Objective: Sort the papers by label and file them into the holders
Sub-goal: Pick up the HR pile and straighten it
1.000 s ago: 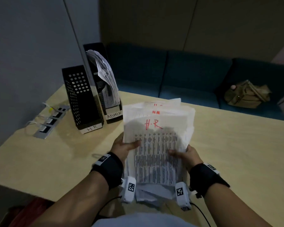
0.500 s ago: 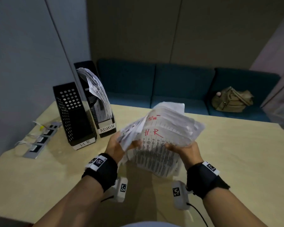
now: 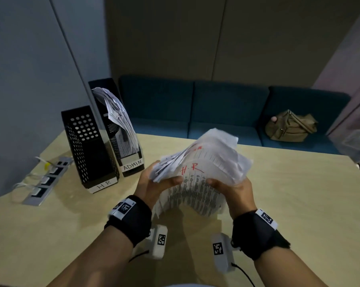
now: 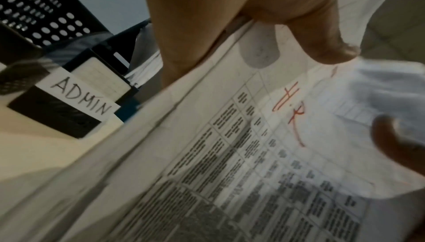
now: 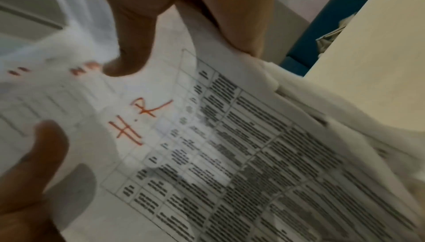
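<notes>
- Worktop [image 3: 299, 204]: carries two black holders near its far-left corner. Stack is held in the air above its middle, so any dropped sheet lands on it or slides off the near edge.
- Paper stack [image 3: 204, 162]: thick, crumpled, bowed into an arch, top sheet marked "H.R" in red. Left side is fanned out with loose sheet edges. Main risk: sheets slip out of the fan and scatter, since the grip is on the side edges only.
- ADMIN holder [image 3: 123, 129]: already stuffed with sheets that curl over its top. It touches or sits just beside the HR slot, so the obvious misfile is H.R sheets going in here.
- HR holder [image 3: 88, 150]: nearer the left edge; no paper visible in it from this angle. Opening is narrow. A bowed, ragged stack will likely snag on the rim or fold over, so square it up first.
- Left hand [image 3: 154, 185]: clamped on the stack's left edge, thumb on top, fingers under.
- Right hand [image 3: 231, 187]: clamped on the right edge, thumb near the red label.
- Mixed labels: more red marks show on sheets behind, unreadable. Filing the whole stack unchecked could bury a wrong label.
</notes>
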The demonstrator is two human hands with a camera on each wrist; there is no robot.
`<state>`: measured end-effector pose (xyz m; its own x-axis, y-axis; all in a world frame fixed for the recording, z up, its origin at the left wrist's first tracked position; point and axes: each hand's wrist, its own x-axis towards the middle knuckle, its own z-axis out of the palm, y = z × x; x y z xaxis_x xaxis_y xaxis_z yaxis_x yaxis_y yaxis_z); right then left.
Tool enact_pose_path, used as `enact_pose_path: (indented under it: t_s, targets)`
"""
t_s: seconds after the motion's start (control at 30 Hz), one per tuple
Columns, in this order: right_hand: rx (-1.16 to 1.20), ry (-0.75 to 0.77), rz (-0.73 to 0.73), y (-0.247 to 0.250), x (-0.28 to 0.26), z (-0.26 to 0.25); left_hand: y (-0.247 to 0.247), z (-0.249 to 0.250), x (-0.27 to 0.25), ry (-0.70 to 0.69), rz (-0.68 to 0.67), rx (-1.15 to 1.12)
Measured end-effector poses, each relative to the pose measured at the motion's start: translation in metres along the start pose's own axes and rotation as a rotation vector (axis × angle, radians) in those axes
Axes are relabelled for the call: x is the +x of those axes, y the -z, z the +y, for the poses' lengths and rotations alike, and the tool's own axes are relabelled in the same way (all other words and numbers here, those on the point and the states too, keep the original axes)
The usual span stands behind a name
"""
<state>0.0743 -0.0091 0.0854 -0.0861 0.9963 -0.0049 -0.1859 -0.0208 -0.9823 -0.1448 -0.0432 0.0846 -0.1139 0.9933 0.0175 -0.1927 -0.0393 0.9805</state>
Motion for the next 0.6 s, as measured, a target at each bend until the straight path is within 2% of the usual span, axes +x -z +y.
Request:
enact_pose_path:
  t_s: [0.07,0.2,0.33,0.5,0.6]
  targets:
    - [0.031,0.0,0.005,0.001,0.001,-0.004,0.0,0.003,0.002,-0.002,-0.012,-0.061]
    - [0.044,0.009,0.123,0.013,0.008,-0.001,0.004,0.007,0.004,-0.023,0.072,-0.068]
    - [0.012,-0.029,0.01,0.003,0.001,-0.009,-0.007,0.002,0.002,-0.009,0.055,-0.066]
    - [-0.022,-0.029,0.08,0.011,0.002,-0.001,-0.008,0.003,-0.003,0.013,0.113,-0.206]
    - [-0.125,-0.047,0.06,0.004,0.005,0.012,-0.021,-0.002,-0.003,-0.006,0.12,-0.06]
